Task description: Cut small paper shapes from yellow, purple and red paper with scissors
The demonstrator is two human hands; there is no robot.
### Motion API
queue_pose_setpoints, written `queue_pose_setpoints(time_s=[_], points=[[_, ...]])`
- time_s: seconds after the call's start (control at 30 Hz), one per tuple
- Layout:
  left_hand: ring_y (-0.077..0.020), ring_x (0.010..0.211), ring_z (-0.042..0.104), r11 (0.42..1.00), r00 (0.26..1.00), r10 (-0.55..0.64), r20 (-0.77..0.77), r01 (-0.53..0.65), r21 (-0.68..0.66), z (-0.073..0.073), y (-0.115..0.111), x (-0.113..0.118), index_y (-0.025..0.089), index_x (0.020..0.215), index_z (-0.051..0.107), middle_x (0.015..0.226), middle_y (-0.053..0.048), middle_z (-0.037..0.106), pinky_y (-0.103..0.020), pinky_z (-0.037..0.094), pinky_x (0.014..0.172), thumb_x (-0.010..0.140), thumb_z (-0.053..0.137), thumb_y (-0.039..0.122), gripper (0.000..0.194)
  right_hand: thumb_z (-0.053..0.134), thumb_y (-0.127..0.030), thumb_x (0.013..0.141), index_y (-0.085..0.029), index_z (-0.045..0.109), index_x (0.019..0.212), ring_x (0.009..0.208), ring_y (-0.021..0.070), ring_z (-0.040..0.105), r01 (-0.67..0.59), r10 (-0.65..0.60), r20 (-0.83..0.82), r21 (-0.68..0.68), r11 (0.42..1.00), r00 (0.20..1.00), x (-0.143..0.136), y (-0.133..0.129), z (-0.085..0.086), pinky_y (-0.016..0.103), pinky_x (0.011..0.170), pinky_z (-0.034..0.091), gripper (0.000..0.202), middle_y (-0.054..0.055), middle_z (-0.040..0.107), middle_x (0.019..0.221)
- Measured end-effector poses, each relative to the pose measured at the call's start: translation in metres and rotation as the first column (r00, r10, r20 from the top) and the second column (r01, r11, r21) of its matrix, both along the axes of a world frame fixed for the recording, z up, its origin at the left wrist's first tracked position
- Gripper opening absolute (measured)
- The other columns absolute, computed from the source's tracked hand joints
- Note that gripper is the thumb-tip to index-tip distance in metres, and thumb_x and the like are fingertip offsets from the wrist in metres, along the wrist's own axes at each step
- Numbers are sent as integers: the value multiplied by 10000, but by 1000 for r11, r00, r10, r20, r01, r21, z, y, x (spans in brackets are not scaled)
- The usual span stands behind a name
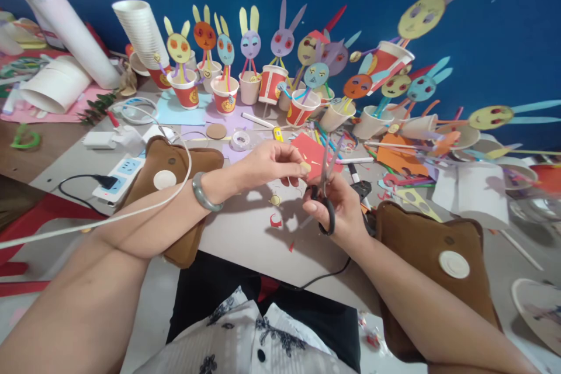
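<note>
Left hand [265,165] — thumb and fingertips pressed together, pinching a small yellow piece [305,168]; I find that piece at the hand's 3 o'clock, red paper [312,149] showing just beyond it; its long axis is too small for me to read.

Right hand [346,210] — fingers curled round the handles of the scissors [324,175]; which loops they pass through, I cannot tell; blades parted in a narrow V, long axis roughly 6 to 12 o'clock, tips away from the body.

Governing relation: from the left fingertips the blades lie at 3 o'clock, near, with a visible gap before the yellow piece; the left hand is the nearer, being the holder; the right sits at 4 o'clock from it.

Surroundings, reckoned from the piece: yellow disc [275,200], between 7 and 8 o'clock; red scrap [276,221], at 7; brown cushion [412,245], at 4, beside the right forearm; paper cups [274,85] bearing rabbit-eared figures [250,45], ranged from 10 to 2.
</note>
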State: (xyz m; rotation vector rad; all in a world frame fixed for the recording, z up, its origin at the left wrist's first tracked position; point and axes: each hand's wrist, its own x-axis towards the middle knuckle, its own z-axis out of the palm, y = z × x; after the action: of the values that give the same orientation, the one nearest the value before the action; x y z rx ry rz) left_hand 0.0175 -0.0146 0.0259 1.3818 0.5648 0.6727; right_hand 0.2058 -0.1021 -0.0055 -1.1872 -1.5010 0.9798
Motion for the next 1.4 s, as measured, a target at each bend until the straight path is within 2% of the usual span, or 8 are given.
queue_pose_setpoints(time_s=[0.1, 0.27, 0.63, 1.13, 1.4], points=[[-69, 595, 618, 999, 999, 32, 24, -31, -21, 1, 0, 0, 108, 734, 646, 653, -11, 665, -192, 482, 588, 809, 755, 232, 181, 833, -595, 715, -228, 573, 964, 570, 153, 571, -34, 37, 46, -62, 998, 998, -1, 0, -1, 297, 537, 430, 514, -10, 638, 676], [-81, 597, 627, 996, 997, 59, 50, -56, -64, 2, -1, 0, 115, 748, 631, 650, -16, 672, -214, 503, 619, 815, 771, 281, 227, 829, -626, 697, -224, 565, 930, 560, 153, 546, -48, 55, 75, -91, 995, 996, -4, -3, -1, 294, 529, 400, 535, -12, 624, 646], [-79, 633, 623, 993, 997, 61, 42, -56, -107, 9, -8, 1, 97, 762, 680, 674, -35, 688, -218, 498, 670, 859, 740, 283, 218, 829, -643, 682, -227, 568, 910, 622, 162, 550, -8, 14, 79, -84, 996, 997, 1, -1, -13, 314, 578, 425, 542, 10, 634, 737], [-68, 603, 586, 985, 993, 120, 7, -119, -122, 8, -11, 2, 111, 742, 656, 633, -4, 633, -198, 462, 612, 860, 734, 306, 241, 837, -660, 655, -229, 550, 839, 595, 144, 529, 38, -29, 108, -79, 996, 994, -3, 1, -10, 295, 561, 426, 550, -17, 614, 691], [-66, 588, 570, 980, 991, 132, 9, -129, -152, 10, -12, 4, 111, 719, 647, 634, 0, 624, -208, 467, 615, 880, 700, 235, 211, 843, -657, 652, -230, 538, 827, 574, 134, 509, 33, -25, 94, -80, 996, 995, -4, 1, -7, 290, 548, 419, 553, -19, 614, 693]])
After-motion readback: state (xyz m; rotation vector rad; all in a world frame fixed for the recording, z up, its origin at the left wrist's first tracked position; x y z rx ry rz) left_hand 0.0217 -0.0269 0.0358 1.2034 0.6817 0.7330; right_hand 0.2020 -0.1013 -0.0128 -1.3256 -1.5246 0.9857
